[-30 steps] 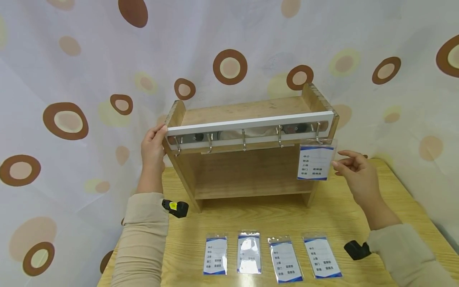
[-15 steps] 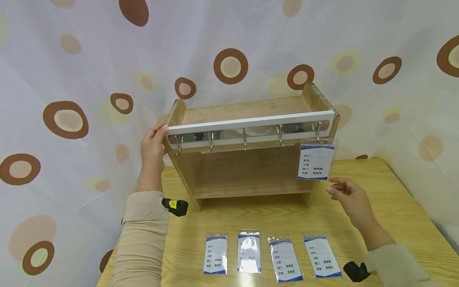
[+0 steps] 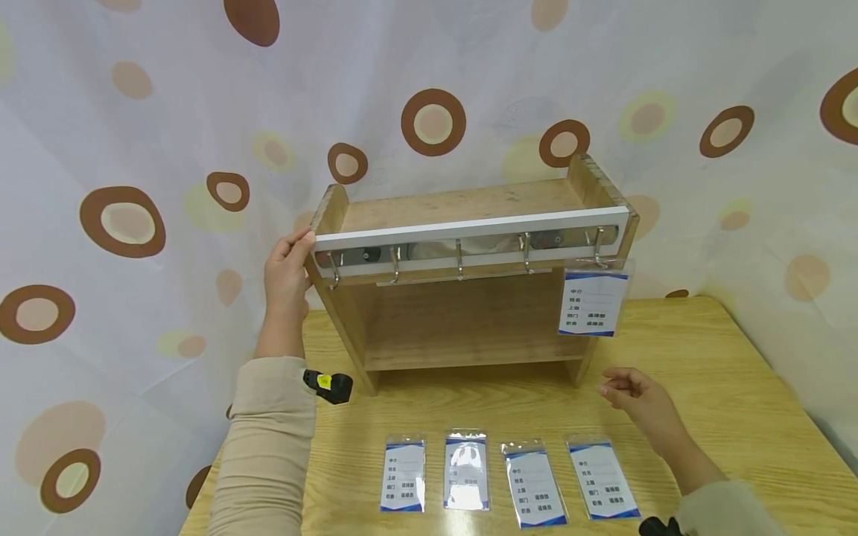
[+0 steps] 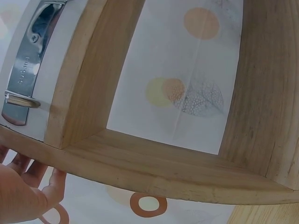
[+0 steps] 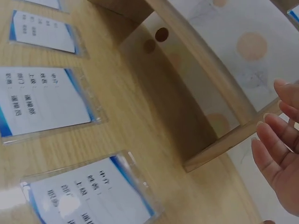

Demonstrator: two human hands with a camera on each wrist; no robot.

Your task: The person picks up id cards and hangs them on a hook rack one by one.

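A wooden shelf unit (image 3: 469, 320) stands on the table, its front rail fitted with several metal hooks (image 3: 459, 257). From the far right hook hangs a badge in a clear plastic sleeve (image 3: 593, 305), printed white with blue corners. My left hand (image 3: 284, 275) holds the unit's upper left side; in the left wrist view its fingers (image 4: 56, 186) lie against the outer face of the side panel. My right hand (image 3: 643, 409) is in the air below and right of the hanging badge, fingers loosely bent, holding nothing.
Several more sleeved badges lie in a row on the wooden table (image 3: 737, 387) before the unit, the rightmost badge (image 3: 603, 480) closest to my right hand. Behind the unit hangs a white backdrop (image 3: 496, 67) with brown and yellow ovals.
My right hand has left the hanging badge's right edge and moved down toward the table. The badge stays on the far right hook. My left hand has kept its place.
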